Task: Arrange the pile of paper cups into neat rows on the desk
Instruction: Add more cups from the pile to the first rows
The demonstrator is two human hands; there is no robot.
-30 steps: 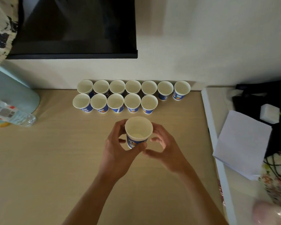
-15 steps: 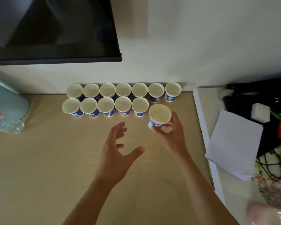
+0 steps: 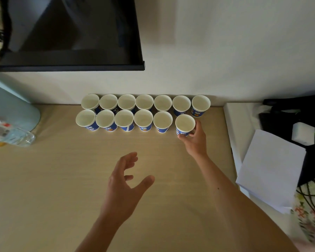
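Head view.

A: Where is the cup (image 3: 185, 124) that the right hand (image 3: 195, 140) has?

B: Just in front of the back row (image 3: 145, 102), before that row's sixth cup from the left. It stands upright, mouth up, and extends the front row (image 3: 124, 120) of five to the right, with a small gap from the fifth. Whether its base touches the desk (image 3: 62, 179) cannot be told.

A: And the hand's hold?

B: The fingers and thumb curl round the cup's blue side from the near and right sides, below the rim. The hand is grasping it.

A: The left hand (image 3: 125, 184)?

B: Released and empty. Its fingers are spread and loosely bent, the thumb out to the right. It hovers over the desk well in front of the back row, about level with that row's middle.

A: What else lies around?

B: The back row has seven cups against the wall. A bottle (image 3: 13, 137) lies well to the left of the row, and sheets of paper (image 3: 271, 170) lie to its right and nearer the person. A dark screen (image 3: 71, 33) hangs above the row, to the left.
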